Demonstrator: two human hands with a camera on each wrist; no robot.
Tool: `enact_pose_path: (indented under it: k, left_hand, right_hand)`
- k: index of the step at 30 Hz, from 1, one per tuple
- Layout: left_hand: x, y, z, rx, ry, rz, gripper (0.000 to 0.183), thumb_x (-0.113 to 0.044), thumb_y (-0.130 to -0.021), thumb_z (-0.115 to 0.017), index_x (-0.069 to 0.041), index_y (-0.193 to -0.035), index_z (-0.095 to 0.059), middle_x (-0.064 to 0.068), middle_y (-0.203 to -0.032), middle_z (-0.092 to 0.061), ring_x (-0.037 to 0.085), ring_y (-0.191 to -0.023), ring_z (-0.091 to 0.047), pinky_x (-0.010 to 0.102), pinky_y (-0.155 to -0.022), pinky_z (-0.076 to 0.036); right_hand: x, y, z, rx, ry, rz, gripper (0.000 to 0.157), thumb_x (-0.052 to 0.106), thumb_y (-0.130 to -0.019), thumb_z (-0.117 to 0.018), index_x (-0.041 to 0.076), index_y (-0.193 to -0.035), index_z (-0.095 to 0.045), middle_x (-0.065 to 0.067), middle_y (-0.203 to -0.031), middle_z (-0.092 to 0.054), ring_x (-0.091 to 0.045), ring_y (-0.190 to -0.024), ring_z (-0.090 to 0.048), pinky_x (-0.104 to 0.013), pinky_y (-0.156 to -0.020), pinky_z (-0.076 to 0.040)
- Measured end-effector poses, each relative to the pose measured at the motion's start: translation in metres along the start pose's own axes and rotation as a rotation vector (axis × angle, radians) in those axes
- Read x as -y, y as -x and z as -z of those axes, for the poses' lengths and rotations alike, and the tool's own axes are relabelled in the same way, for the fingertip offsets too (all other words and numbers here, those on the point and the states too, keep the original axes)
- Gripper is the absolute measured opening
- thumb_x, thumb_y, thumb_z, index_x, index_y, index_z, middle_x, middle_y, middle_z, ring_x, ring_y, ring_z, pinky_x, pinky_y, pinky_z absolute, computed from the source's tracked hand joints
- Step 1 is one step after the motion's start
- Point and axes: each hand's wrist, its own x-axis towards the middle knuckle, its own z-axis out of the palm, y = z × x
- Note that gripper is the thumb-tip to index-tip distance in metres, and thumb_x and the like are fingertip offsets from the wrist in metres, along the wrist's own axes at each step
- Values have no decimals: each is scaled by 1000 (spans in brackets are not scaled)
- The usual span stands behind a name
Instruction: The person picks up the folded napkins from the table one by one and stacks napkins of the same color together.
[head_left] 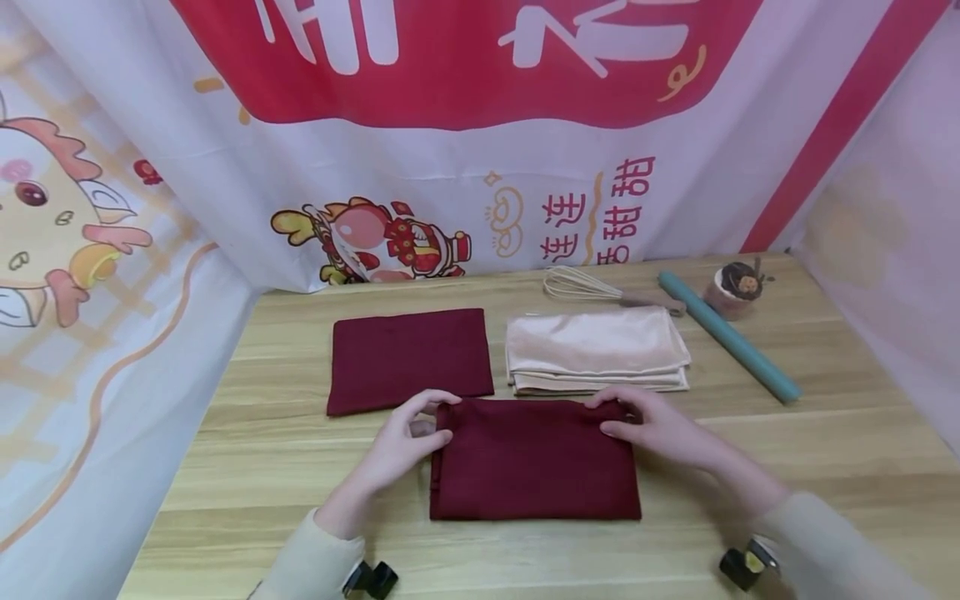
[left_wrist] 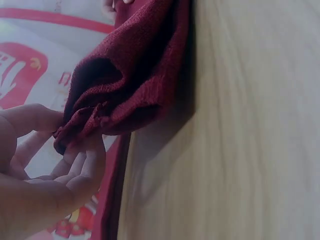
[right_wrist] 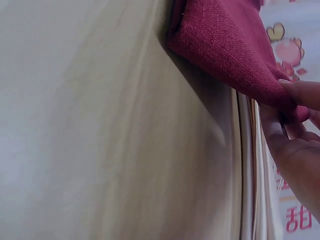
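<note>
A folded dark red cloth [head_left: 536,467] lies in front of the person, its far edge raised a little off the table. At the far left corner the left hand [head_left: 405,437] pinches the layers between thumb and fingers; the left wrist view shows the loose folds of the cloth [left_wrist: 135,65] hanging from that grip. Across from it, the right hand [head_left: 660,425] pinches the far right corner, and in the right wrist view the cloth [right_wrist: 225,45] slopes down from the fingers. A second folded dark red cloth [head_left: 408,358] lies flat behind the left hand.
A folded pale pink cloth stack [head_left: 596,346] lies behind the right hand. Beyond it are a whisk [head_left: 585,285], a teal rolling pin [head_left: 731,337] and a small pot with a dark top [head_left: 737,287]. Printed curtains [head_left: 420,150] hang along the back and sides of the wooden table [head_left: 247,492].
</note>
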Motion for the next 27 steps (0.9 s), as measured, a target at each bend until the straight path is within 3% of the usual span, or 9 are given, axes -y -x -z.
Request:
enact_pose_path:
  k: [3,9,17,21,27]
  left_hand:
    - [0,5,12,-21,10,12,39,-2,-87,-67,-14,-123,-59,17,-114,-50,23,-76,-60,27,-70,-50]
    - [-2,13,36,-73,10,21,38,-2,-88,-66,-14,-123,-59,18,-117,-50,27,-84,-60,30,-74,-51]
    - [-8,21,69,-136,-7,11,38,-2,-89,-65,-10,-125,-56,18,-113,-48,20,-76,-60,28,-70,-51]
    - [-15,21,84,-172,-18,24,38,-5,-91,-64,-9,-127,-55,17,-115,-44,20,-82,-60,28,-73,-51]
    - [-20,15,102,-241,-41,48,39,-6,-91,-63,-8,-129,-54,13,-117,-39,19,-80,-57,27,-71,-50]
  right_hand:
    - [6,-10,-4,16,17,37,23,16,-90,-68,20,-112,-64,8,-112,-63,-13,-106,-56,-28,-91,-43]
    - [21,-33,-11,55,34,71,24,17,-90,-68,20,-114,-64,8,-114,-62,-14,-109,-54,-33,-92,-43]
    - [39,-68,-22,81,51,131,25,16,-90,-68,20,-113,-63,7,-115,-62,-14,-108,-53,-36,-90,-43]
    - [45,-90,-26,79,35,184,24,13,-88,-69,16,-112,-64,3,-114,-62,-15,-101,-54,-34,-84,-44]
    - [53,-121,-31,66,27,175,25,10,-87,-70,14,-112,-65,2,-113,-61,-14,-98,-53,-32,-81,-45]
